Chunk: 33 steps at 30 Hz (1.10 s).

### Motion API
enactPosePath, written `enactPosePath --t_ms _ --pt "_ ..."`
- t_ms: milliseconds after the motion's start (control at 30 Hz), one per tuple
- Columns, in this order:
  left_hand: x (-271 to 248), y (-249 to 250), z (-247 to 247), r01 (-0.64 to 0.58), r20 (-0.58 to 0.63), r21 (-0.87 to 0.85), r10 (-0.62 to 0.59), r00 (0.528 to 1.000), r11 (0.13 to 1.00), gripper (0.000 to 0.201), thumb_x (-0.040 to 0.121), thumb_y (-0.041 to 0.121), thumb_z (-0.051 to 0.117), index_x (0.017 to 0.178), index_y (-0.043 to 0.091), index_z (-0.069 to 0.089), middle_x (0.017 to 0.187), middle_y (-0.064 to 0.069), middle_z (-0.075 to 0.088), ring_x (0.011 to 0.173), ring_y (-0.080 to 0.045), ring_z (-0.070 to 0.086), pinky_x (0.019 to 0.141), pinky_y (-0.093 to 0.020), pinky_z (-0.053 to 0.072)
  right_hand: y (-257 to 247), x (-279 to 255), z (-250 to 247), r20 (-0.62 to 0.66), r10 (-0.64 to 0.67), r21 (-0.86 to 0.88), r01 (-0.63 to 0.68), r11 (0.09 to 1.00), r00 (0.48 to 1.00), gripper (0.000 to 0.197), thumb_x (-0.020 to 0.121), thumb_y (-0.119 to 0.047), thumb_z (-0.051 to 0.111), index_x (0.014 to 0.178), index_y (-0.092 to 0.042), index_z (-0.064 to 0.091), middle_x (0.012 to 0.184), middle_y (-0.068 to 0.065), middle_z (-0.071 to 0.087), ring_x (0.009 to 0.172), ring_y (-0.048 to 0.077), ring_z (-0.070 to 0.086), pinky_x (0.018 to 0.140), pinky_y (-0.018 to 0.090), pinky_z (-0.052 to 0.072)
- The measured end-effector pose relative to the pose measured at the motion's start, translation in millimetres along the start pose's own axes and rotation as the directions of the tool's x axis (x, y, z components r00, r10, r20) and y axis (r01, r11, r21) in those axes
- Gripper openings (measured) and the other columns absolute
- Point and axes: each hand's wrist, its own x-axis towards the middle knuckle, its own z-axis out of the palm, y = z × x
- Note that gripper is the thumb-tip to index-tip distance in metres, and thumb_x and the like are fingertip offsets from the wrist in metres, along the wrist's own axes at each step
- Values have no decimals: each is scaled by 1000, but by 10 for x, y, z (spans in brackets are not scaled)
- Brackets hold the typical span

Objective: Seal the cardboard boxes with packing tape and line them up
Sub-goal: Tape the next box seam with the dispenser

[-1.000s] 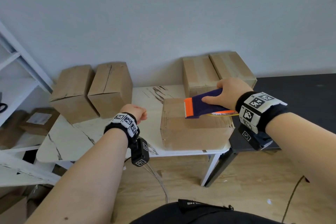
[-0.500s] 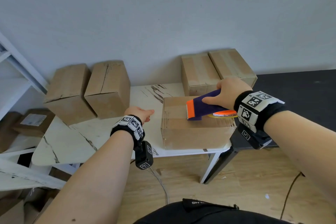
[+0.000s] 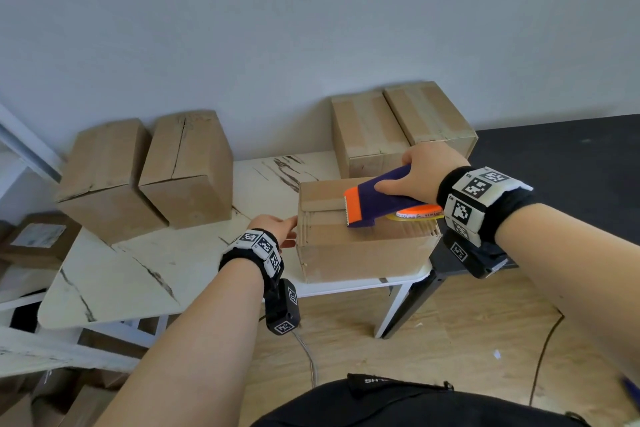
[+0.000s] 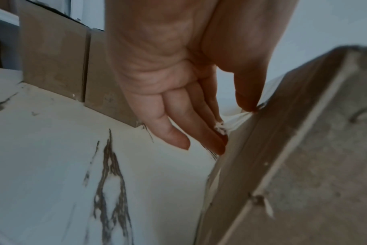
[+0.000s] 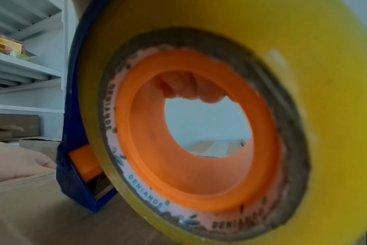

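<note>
Right hand (image 3: 427, 173) fingers grasp blue-and-orange tape dispenser (image 3: 377, 199) atop plain brown cardboard box (image 3: 363, 246); left hand (image 3: 277, 227) fingers released, straight, touching box's left end. Box likely light, stiff; steady by sides.

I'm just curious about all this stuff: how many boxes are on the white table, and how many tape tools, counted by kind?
Cardboard boxes on the white table: 5, namely the near box, two at back left and two at back right.
Tape dispensers: 1, held by the right hand.
Total: 6.
</note>
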Motion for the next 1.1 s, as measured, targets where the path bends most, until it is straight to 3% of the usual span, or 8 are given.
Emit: enactPosePath --t_ms 133,200,300,367,433,600,800,1100 --pt "46 -8 7 7 11 73 -7 1000 997 37 89 42 53 79 7 63 92 -11 72 87 -30 70 89 -43 53 3 0 2 1 -6 9 6 1000 1000 52 74 -64 58 71 -12 59 67 3 58 69 20 60 64 32 51" --pt "37 4 13 20 36 198 -28 999 980 40 91 44 49 82 6 59 89 -15 70 78 -27 70 86 -41 54 14 2 0 -1 -8 6 8 1000 1000 52 74 -64 57 67 -13 56 65 2 56 65 19 57 62 31 50" --pt "-33 21 3 37 -15 354 -34 999 935 39 96 33 47 110 -2 56 103 -19 66 87 -25 69 81 -33 52 29 -5 -8 1 -2 18 2 1000 1000 51 75 -64 58 64 -14 53 63 1 55 62 17 54 58 29 46" --pt "-88 50 -5 -12 -137 381 69 988 925 43 99 26 42 134 2 45 133 -17 53 118 -30 55 96 -36 43 34 -13 -12 2 -2 28 2 1000 1000 51 74 -64 59 65 -14 54 64 2 56 63 17 55 59 29 46" --pt "-166 116 29 -173 -197 354 254 947 919 41 100 21 37 140 9 40 142 -12 45 128 -28 45 104 -36 36 34 -11 -19 4 -4 36 4 999 1000 51 74 -64 59 67 -13 56 66 3 58 66 18 57 60 29 47" --pt "-421 199 326 -485 -40 555 604 796 675 48 102 24 30 147 10 25 156 -8 22 143 -21 19 116 -30 15 43 -13 -42 2 -13 69 13 998 1000 50 75 -61 60 69 -12 59 70 5 60 68 19 57 62 30 47" --pt "-346 21 494 -403 115 780 523 845 479 64 101 43 17 151 7 0 159 -10 -7 146 -19 -8 120 -32 0 77 -41 -59 -7 -22 121 22 992 1000 47 76 -60 61 64 -16 54 67 2 57 64 15 52 60 27 44" --pt "-340 4 516 -356 119 823 477 871 443 66 99 49 10 151 11 -4 159 -6 -10 146 -16 -10 120 -37 7 169 -86 -48 -18 -41 190 44 981 999 48 75 -61 62 74 -13 60 74 3 60 69 15 55 63 27 45"
